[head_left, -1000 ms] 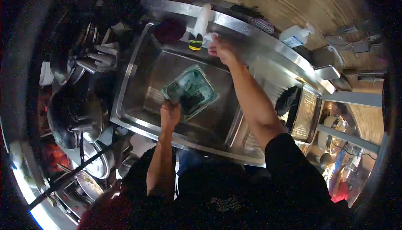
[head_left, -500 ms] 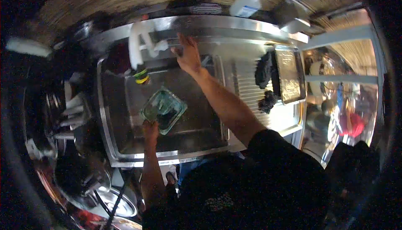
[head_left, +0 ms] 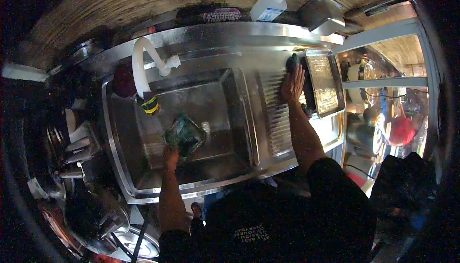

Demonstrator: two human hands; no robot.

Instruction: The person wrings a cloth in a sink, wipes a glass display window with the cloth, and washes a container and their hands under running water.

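Note:
My left hand [head_left: 171,156] grips the near left corner of a clear, green-tinted square container [head_left: 186,136], held over the sink basin [head_left: 218,143]. My right hand [head_left: 293,85] reaches over the ridged drainboard [head_left: 277,119], fingers extended, at a dark scrubber or cloth [head_left: 292,62]; whether it touches is unclear. Beside that hand lies a metal tray [head_left: 324,83]. A white faucet [head_left: 139,66] with a black and yellow tip curves over the basin's back left.
A white pump bottle [head_left: 269,7] stands behind the sink's back edge. Pans and metal utensils [head_left: 81,148] crowd the left side. A dark red round item [head_left: 124,80] sits beside the faucet. A person in red [head_left: 401,131] shows through the opening at right.
My right hand has moved from near the faucet to the drainboard on the right. My left hand still holds the container over the basin. The view has shifted.

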